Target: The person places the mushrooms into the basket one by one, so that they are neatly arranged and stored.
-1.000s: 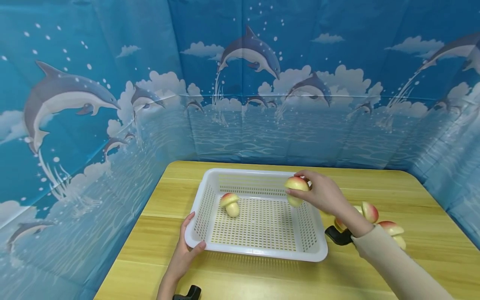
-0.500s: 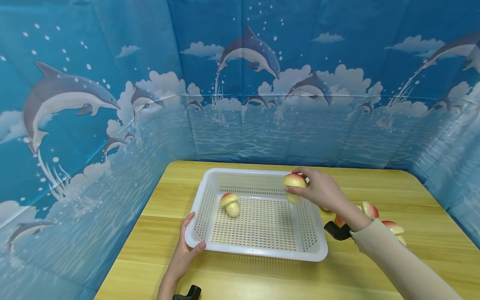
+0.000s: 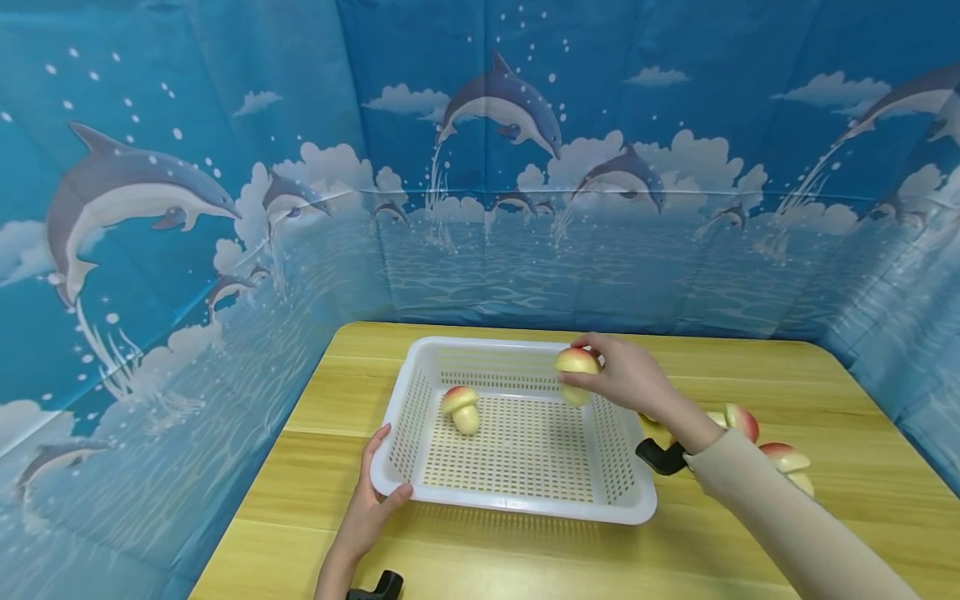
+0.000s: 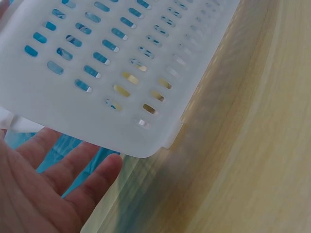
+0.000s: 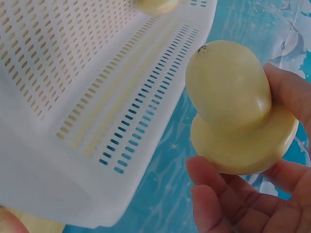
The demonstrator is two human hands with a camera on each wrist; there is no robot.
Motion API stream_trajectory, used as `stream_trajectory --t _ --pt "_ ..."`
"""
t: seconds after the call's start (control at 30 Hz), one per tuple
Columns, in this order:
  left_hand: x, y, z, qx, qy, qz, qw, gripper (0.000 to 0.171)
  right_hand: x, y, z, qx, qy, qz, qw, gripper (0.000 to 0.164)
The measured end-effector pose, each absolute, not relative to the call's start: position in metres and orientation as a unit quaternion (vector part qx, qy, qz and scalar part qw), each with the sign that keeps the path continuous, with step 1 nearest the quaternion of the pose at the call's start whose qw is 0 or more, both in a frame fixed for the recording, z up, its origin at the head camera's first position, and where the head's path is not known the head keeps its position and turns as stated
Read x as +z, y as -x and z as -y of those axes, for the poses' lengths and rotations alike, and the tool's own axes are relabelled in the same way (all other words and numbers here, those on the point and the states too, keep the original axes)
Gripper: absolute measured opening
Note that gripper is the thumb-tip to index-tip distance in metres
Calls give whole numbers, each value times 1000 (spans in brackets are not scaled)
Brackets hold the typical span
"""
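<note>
In the head view my right hand (image 3: 626,372) pinches a toy mushroom (image 3: 577,360) by its red-and-yellow cap. It hangs over the right back part of a white plastic basket (image 3: 513,503). The right wrist view shows the mushroom's pale stem (image 5: 227,80) and cap underside, with fingers and thumb about the cap. Another mushroom (image 3: 465,417) lies in the basket's left part. My left hand (image 3: 365,517) holds the basket's front left corner, thumb on the rim. From the left wrist, fingers (image 4: 99,179) show beside the slotted wall (image 4: 92,116).
To the right of the basket several more toy mushrooms (image 3: 783,457) lie on the wooden table (image 3: 720,550), partly hidden by the right forearm. A blue dolphin-print curtain (image 3: 525,258) stands behind and to the sides. Black wrist-camera mounts (image 3: 662,457) stick out beside the wrists.
My right hand has moved a little to the left with the mushroom, farther over the basket. The left hand and the basket have stayed in place.
</note>
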State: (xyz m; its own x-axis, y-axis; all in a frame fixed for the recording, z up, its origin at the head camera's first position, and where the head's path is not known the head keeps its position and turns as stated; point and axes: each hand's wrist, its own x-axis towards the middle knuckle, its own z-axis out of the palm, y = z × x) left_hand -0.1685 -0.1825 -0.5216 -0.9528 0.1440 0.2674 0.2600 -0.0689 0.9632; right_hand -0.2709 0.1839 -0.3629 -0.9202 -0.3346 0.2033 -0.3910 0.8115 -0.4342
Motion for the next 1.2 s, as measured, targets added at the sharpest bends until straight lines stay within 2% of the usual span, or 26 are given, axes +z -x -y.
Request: stream_trajectory --t 0.8,1.2 --pt "-526 171 183 -715 155 681 43 81 -380 281 -151 235 -218 946 42 52" --pt "-526 171 183 -721 156 674 39 81 -390 287 -141 224 -233 945 43 56"
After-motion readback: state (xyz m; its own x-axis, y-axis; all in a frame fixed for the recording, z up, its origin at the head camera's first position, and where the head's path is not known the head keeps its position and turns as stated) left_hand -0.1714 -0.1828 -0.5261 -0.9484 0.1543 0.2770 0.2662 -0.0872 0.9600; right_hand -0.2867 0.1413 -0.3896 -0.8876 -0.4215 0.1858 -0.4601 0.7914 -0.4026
